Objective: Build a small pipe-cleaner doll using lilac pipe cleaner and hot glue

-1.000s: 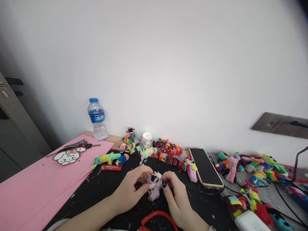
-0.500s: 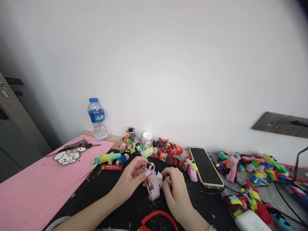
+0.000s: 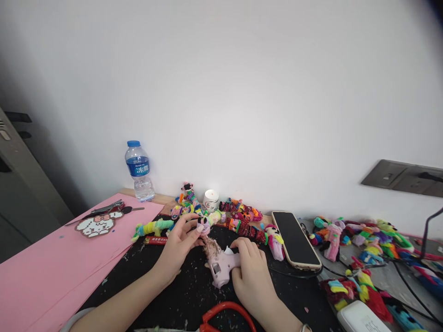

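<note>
Since the earlier head view, the left hand (image 3: 182,242) has moved up and leftward, a small figure (image 3: 203,227) pinched between thumb and fingers near the brown-stained front of a pale pink glue gun (image 3: 223,269). The right hand (image 3: 252,272) grips the gun's handle over the black counter (image 3: 188,304), left of a phone (image 3: 296,240).

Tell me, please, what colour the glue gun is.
The glue gun is pale pinkish lilac, seen best in the head view.
</note>
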A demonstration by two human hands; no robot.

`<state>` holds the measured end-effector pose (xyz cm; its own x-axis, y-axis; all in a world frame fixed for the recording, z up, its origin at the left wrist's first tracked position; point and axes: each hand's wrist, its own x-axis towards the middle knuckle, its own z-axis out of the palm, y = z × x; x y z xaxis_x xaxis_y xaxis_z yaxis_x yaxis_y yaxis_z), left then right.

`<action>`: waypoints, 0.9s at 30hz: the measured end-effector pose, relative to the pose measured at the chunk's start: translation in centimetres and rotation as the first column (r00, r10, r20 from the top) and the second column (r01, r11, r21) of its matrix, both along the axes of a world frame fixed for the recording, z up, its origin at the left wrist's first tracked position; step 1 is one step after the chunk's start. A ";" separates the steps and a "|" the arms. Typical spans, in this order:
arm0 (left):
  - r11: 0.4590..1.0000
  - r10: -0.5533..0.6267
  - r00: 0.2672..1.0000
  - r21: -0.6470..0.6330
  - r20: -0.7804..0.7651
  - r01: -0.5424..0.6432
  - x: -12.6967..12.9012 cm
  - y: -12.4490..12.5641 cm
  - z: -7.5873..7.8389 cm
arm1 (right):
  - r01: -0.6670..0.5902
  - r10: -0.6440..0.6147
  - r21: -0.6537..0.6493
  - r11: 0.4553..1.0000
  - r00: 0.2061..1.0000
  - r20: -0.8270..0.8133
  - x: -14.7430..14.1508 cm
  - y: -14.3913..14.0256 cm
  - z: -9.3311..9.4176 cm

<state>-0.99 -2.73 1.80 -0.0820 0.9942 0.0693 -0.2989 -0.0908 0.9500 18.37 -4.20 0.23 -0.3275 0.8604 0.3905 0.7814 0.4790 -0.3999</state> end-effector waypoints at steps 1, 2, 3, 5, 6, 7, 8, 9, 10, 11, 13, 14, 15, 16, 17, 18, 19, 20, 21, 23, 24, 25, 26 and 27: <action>1.000 0.011 1.000 0.002 -0.004 -0.011 -0.1 0.1 0.0 | -0.001 0.001 -0.001 1.000 1.000 0.008 0.0 0.0 -0.1; 1.000 0.020 1.000 0.005 -0.011 -0.020 -0.1 0.1 0.0 | -0.001 0.001 0.001 1.000 1.000 0.014 0.0 0.0 -0.2; 1.000 0.026 0.999 0.009 -0.019 -0.026 -0.2 0.1 0.0 | 0.001 -0.001 0.004 1.000 1.000 0.017 0.0 -0.1 -0.2; 0.999 0.037 0.999 0.016 -0.031 -0.037 -0.3 0.2 0.0 | 0.004 -0.004 0.008 1.000 1.000 0.018 -0.1 -0.1 -0.3; 0.999 0.041 0.999 0.019 -0.034 -0.040 -0.3 0.2 0.0 | 0.004 -0.004 0.008 1.000 1.000 0.018 -0.1 -0.1 -0.3; 0.999 0.045 0.998 0.022 -0.035 -0.044 -0.3 0.2 0.0 | 0.004 -0.004 0.005 1.000 1.000 0.018 -0.1 -0.1 -0.4; 0.998 0.052 0.998 0.025 -0.033 -0.051 -0.4 0.3 -0.1 | 0.006 -0.007 0.000 1.000 1.000 0.014 -0.1 -0.1 -0.4; 0.998 0.062 0.998 0.029 -0.029 -0.061 -0.4 0.3 -0.2 | 0.011 -0.011 -0.007 1.000 1.000 0.007 -0.1 0.0 -0.4; 0.997 0.075 0.997 0.034 -0.025 -0.074 -0.4 0.4 -0.3 | 0.020 -0.020 -0.014 1.000 1.000 -0.006 0.0 0.1 -0.5; 0.995 0.089 0.996 0.039 -0.021 -0.088 -0.5 0.5 -0.4 | 0.034 -0.034 -0.023 0.999 0.999 -0.023 0.0 0.2 -0.5; 0.992 0.117 0.993 0.047 -0.019 -0.116 -0.6 0.7 -0.6 | 0.067 -0.070 -0.043 0.997 0.995 -0.068 0.2 0.4 -0.7; 0.991 0.123 0.992 0.048 -0.019 -0.122 -0.6 0.7 -0.6 | 0.077 -0.081 -0.049 0.996 0.992 -0.094 0.3 0.6 -0.8; 0.992 0.122 0.992 0.048 -0.021 -0.120 -0.6 0.8 -0.7 | 0.077 -0.083 -0.051 0.996 0.989 -0.124 0.4 0.7 -0.8; 0.993 0.112 0.993 0.047 -0.023 -0.110 -0.6 0.8 -0.8 | 0.070 -0.077 -0.050 0.996 0.984 -0.160 0.5 0.8 -0.9; 0.995 0.094 0.995 0.043 -0.028 -0.092 -0.6 0.8 -0.8 | 0.056 -0.065 -0.050 0.997 0.978 -0.199 0.6 1.0 -1.0; 0.997 0.074 0.997 0.039 -0.036 -0.072 -0.6 0.7 -0.8 | 0.042 -0.053 -0.050 0.998 0.968 -0.244 0.6 1.0 -1.0; 0.998 0.051 0.998 0.036 -0.048 -0.049 -0.5 0.7 -0.9 | 0.026 -0.039 -0.052 0.998 0.957 -0.289 0.7 1.1 -1.0; 0.999 0.030 0.998 0.035 -0.063 -0.028 -0.4 0.6 -0.9 | 0.006 -0.024 -0.055 0.998 0.944 -0.329 0.7 1.1 -0.9; 0.999 0.011 0.997 0.034 -0.077 -0.009 -0.3 0.5 -0.9 | -0.017 -0.005 -0.059 0.998 0.932 -0.361 0.7 1.1 -0.8; 0.999 -0.018 0.995 0.034 -0.099 0.021 -0.1 0.4 -0.9 | -0.070 0.040 -0.060 0.996 0.916 -0.400 0.6 1.0 -0.5; 0.999 -0.031 0.994 0.034 -0.106 0.035 -0.1 0.3 -0.9 | -0.095 0.062 -0.059 0.994 0.909 -0.411 0.6 1.0 -0.3; 0.998 -0.043 0.993 0.034 -0.111 0.047 0.0 0.3 -0.8 | -0.115 0.078 -0.060 0.992 0.903 -0.423 0.5 0.9 -0.1; 0.998 -0.053 0.992 0.032 -0.114 0.057 0.0 0.2 -0.8 | -0.127 0.087 -0.062 0.990 0.894 -0.440 0.5 0.9 0.0; 0.997 -0.061 0.991 0.029 -0.116 0.065 0.0 0.2 -0.8 | -0.139 0.094 -0.065 0.988 0.882 -0.461 0.5 0.9 0.1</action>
